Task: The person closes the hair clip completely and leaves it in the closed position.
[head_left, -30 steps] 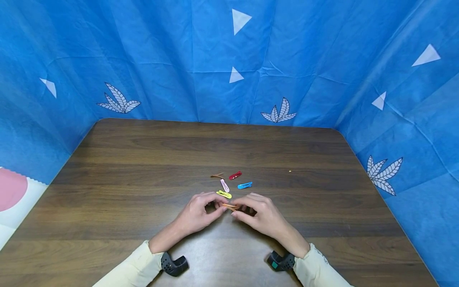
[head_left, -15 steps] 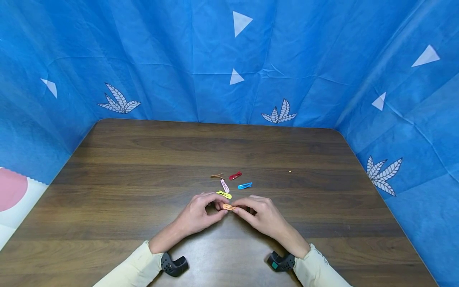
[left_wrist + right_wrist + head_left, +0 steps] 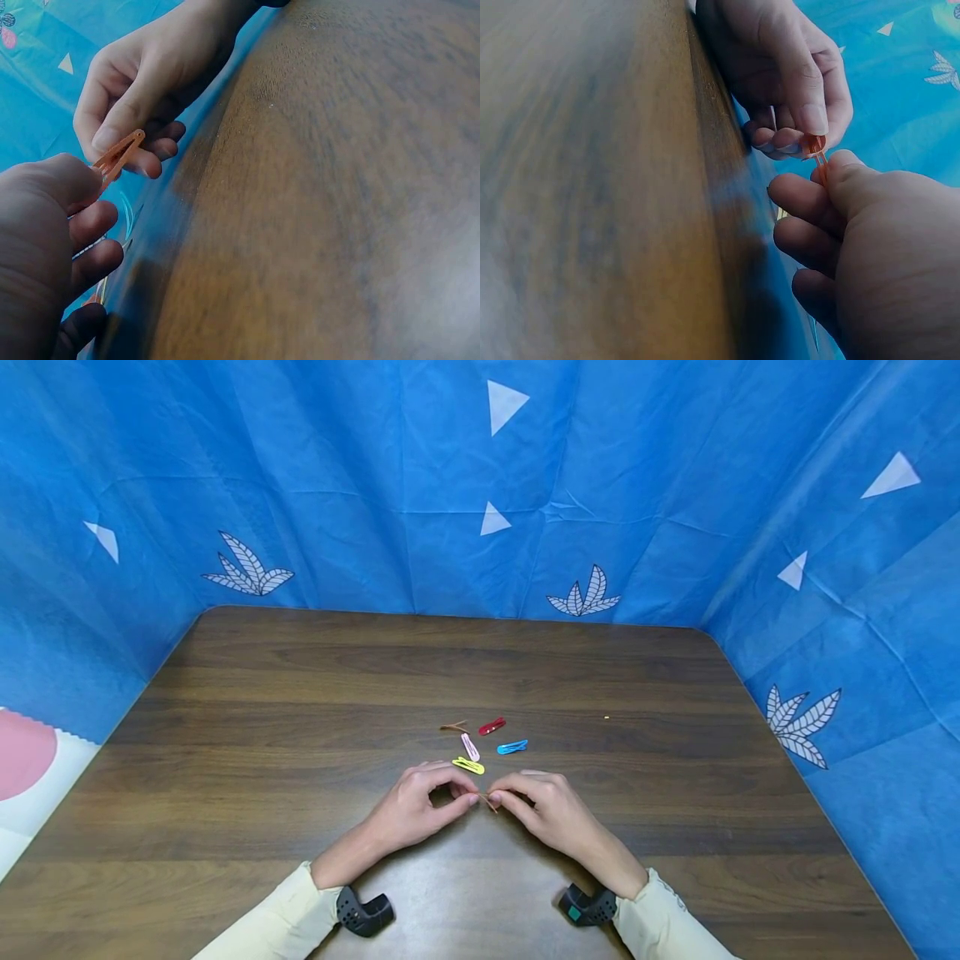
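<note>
An orange snap hair clip point(image 3: 488, 803) is held between both hands low over the table. My left hand point(image 3: 422, 800) pinches one end between thumb and fingertips, and my right hand point(image 3: 550, 810) pinches it from the other side. In the left wrist view the clip point(image 3: 129, 147) looks sprung, its parts standing apart at an angle. Fingers cover much of the clip point(image 3: 820, 159) in the right wrist view. Just beyond the fingertips lies a yellow hair clip point(image 3: 468, 766), with a pink clip point(image 3: 470, 747) behind it.
Farther back on the brown wooden table point(image 3: 300, 693) lie a blue clip point(image 3: 512, 747), a red clip point(image 3: 492, 727) and an opened brownish clip point(image 3: 453, 727). A tiny yellow speck point(image 3: 607, 717) sits to the right. Blue curtain point(image 3: 337, 485) hangs around the table.
The orange clip has been turned between the fingers: its flat face showed half a second ago, and now its thin edge points toward the near right. Both hands stay in place.
</note>
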The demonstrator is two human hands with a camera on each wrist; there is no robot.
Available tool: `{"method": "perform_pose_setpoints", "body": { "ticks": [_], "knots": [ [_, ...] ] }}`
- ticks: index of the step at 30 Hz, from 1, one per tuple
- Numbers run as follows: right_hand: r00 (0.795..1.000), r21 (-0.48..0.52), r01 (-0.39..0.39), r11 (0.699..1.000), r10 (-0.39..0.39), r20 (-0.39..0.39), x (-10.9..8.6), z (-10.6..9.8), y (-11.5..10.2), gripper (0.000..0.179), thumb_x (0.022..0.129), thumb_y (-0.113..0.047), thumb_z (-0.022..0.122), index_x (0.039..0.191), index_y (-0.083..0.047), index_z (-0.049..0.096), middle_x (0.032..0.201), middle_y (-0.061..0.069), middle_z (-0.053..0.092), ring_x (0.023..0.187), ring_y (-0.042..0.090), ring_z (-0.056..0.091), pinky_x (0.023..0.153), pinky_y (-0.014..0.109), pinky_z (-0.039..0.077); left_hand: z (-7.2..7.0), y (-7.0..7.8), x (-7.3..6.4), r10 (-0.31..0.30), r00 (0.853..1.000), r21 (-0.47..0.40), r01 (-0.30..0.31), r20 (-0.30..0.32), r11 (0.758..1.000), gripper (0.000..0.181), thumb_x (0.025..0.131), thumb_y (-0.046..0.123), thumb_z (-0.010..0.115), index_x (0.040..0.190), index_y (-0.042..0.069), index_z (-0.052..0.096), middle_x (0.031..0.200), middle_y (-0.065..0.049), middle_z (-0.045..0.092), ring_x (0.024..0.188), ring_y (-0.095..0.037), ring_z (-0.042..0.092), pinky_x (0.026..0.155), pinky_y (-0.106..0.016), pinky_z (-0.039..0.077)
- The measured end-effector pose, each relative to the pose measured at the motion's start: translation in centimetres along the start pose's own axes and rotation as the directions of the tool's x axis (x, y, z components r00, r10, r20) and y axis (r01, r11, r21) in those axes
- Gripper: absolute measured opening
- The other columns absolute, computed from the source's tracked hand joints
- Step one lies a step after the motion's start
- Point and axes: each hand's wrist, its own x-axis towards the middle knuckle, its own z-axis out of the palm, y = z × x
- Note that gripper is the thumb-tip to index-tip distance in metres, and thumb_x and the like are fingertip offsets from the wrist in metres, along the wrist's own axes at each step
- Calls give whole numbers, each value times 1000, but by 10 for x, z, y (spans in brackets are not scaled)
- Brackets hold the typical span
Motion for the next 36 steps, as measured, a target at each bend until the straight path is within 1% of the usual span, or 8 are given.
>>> {"method": "perform_pose_setpoints", "body": {
  "ticks": [4,7,12,16,23,29,33,36],
  "knots": [
    [1000,-15,-22,1000,22,3,0,0,-1,8,99,-12,70,100,-18,74,93,-11,73,83,-1,65,75,18,54,0,0,0,-3,1000,4,3,-3,1000,13,89,12,81,97,20,76,85,14,67,80,-5,63,78,-28,52],
    [998,-5,-64,998,64,7,0,0,-3,8,99,-13,70,100,-19,75,93,-12,73,82,-1,64,73,18,54,0,1,-1,4,1000,-2,-4,-4,1000,16,87,11,82,99,18,76,85,12,67,79,-7,63,76,-26,52],
    [994,86,-110,990,110,11,0,2,-2,10,99,-9,68,100,-17,75,86,-10,73,78,-1,65,70,18,54,2,0,0,42,999,-31,-42,-4,999,20,86,7,82,104,13,75,85,9,66,79,-7,62,72,-25,54],
    [990,150,-144,978,142,24,0,3,-1,11,100,-9,67,99,-17,74,82,-11,73,72,0,64,64,19,52,2,-1,0,71,997,-53,-70,3,996,21,87,5,80,104,16,75,86,8,67,79,-7,62,71,-24,54],
    [978,176,-207,962,200,54,-1,2,-1,13,103,-12,64,99,-20,73,82,-11,72,70,-1,60,63,21,51,2,0,0,80,997,-57,-80,-6,995,20,88,4,79,102,18,75,86,8,68,78,-7,62,70,-22,54],
    [960,202,-277,939,263,96,-2,-1,-4,13,104,-19,62,100,-24,73,80,-11,68,67,-1,56,58,22,49,3,0,1,81,997,-52,-82,-14,995,19,87,4,80,100,17,75,84,8,67,77,-7,62,68,-21,53],
    [964,222,-262,939,245,102,-2,-1,-4,7,100,-20,70,104,-21,74,83,-12,70,67,0,58,59,22,52,3,0,1,82,997,-49,-83,-12,995,19,87,3,80,100,16,75,84,8,67,76,-8,62,68,-21,53],
    [975,222,-219,950,207,80,-3,1,-3,10,96,-18,74,106,-20,75,85,-11,69,69,1,59,60,22,53,2,0,1,85,996,-50,-85,-14,995,19,87,2,80,100,16,75,84,7,67,76,-8,62,68,-21,53]
  ]
}}
